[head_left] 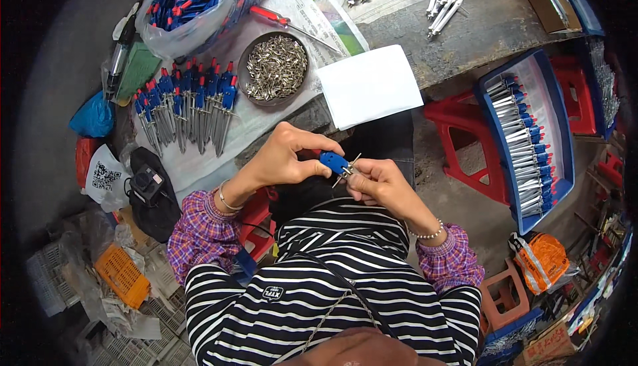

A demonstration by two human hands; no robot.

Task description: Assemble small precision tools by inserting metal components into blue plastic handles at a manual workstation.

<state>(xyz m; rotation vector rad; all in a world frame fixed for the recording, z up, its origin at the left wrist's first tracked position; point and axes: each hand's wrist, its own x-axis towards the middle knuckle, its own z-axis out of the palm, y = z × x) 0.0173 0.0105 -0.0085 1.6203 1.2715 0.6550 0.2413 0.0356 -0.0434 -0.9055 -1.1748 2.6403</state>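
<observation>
Above lap, near surface [465, 27] edge: left hand [282, 160] pinches blue compass head [333, 162]; right hand [379, 183] grips its metal legs [351, 166]. Finished compasses [189, 103] lie in row beside round dish of metal parts [274, 68].

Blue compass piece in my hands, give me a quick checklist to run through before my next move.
1. Left hand grips the blue compass piece: ok.
2. Right hand pinches its metal legs: ok.
3. Bowl of metal bits within reach on the table: ok.
4. Finished compasses lined up beside the bowl: ok.
5. Blue tray has room left: ok.
6. Legs seated straight in the piece: cannot tell.
</observation>
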